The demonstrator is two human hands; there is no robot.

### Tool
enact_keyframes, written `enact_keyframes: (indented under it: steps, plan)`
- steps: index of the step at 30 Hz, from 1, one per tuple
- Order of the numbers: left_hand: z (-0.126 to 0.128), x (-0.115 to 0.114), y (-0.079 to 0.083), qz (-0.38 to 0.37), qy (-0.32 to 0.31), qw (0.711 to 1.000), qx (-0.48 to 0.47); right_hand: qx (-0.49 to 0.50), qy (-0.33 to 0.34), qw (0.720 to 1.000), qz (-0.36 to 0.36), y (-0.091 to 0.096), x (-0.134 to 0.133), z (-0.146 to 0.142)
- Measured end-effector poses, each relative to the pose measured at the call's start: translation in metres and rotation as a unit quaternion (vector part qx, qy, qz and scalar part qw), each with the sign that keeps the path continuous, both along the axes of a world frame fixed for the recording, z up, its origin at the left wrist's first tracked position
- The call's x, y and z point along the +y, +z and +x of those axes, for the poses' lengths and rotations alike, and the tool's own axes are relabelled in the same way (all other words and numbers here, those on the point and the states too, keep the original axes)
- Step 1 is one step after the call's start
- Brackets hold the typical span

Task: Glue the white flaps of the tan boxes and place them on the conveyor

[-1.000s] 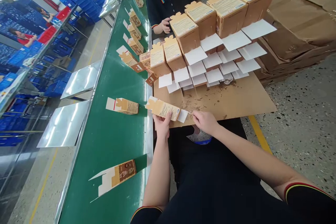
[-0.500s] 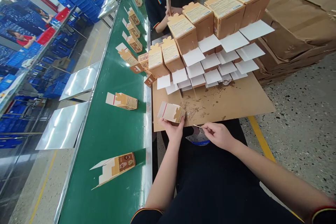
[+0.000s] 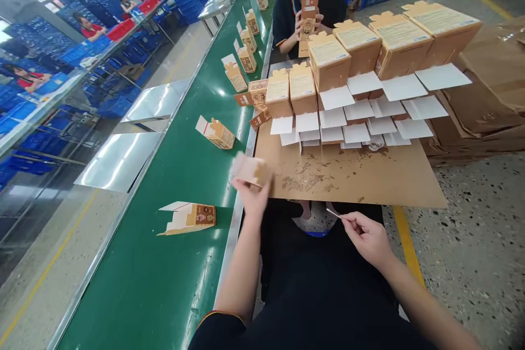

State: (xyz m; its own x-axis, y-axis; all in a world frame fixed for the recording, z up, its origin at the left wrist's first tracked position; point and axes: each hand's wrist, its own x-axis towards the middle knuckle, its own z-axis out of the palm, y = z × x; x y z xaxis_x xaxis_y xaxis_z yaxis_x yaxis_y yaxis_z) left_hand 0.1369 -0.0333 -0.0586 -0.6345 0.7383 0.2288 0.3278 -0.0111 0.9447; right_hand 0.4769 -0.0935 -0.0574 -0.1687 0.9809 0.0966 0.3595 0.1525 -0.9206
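Note:
My left hand (image 3: 253, 197) is closed round the lower end of a small open carton (image 3: 251, 169), blurred by motion, held over the metal edge between the green belt and the cardboard-topped table. White inner flaps show at the carton's upper left. Below the table's front edge, my right hand (image 3: 366, 234) pinches a thin pale stick (image 3: 333, 213) between thumb and fingers, its tip pointing up and left. On the belt, one brown-and-cream carton (image 3: 205, 215) lies with its flaps open to the left; another open carton (image 3: 221, 134) stands farther along.
The green belt (image 3: 135, 279) runs along my left with several more cartons farther up. Stacked cartons (image 3: 328, 60) with white flaps cover the table's (image 3: 394, 178) far side. Across it, a person (image 3: 283, 16) holds a carton (image 3: 308, 16). Large brown packages (image 3: 488, 82) lie at the right.
My left hand has carried the carton leftward from the table to the belt's edge. My right hand still holds the stick. The view has shifted, and the co-worker's carton is now raised upright.

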Motion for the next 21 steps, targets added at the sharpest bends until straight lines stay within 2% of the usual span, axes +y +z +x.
enact_keyframes:
  steps: [2,4,6,8,10,12,13,15,16,18,21]
  plan:
    - [-0.046,0.002,0.010,0.026,0.067,0.997,0.013,0.003,-0.019,1.000,0.005,-0.001,0.003,0.005]
    - [-0.084,0.009,0.016,0.019,0.113,0.993,0.018,0.006,-0.026,1.000,0.002,-0.001,0.007,0.008]
    - [-0.108,0.018,0.018,-0.021,0.133,0.991,0.007,0.010,-0.023,1.000,0.000,0.000,0.012,0.007]
    - [-0.117,0.025,0.017,-0.056,0.151,0.987,0.005,0.012,-0.018,1.000,0.001,0.002,0.017,0.005]
    - [-0.113,0.026,0.017,-0.060,0.191,0.978,0.051,0.011,-0.020,1.000,0.002,0.003,0.021,0.006]
    - [-0.103,0.022,0.019,-0.036,0.229,0.963,0.139,0.003,-0.036,0.999,0.003,0.004,0.021,0.010]
    - [-0.097,0.022,0.020,-0.017,0.236,0.954,0.186,-0.002,-0.046,0.999,0.002,0.004,0.021,0.013]
    - [-0.082,0.028,0.024,0.030,0.210,0.944,0.253,-0.009,-0.063,0.998,-0.001,0.005,0.020,0.019]
    - [-0.075,0.038,0.026,0.054,0.180,0.945,0.267,-0.011,-0.069,0.998,-0.002,0.005,0.019,0.021]
    - [-0.061,0.071,0.030,0.086,0.106,0.958,0.254,-0.012,-0.072,0.997,-0.002,0.009,0.020,0.023]
    - [-0.049,0.144,0.036,0.048,0.037,0.987,0.150,-0.010,-0.068,0.997,0.016,0.017,0.023,0.018]
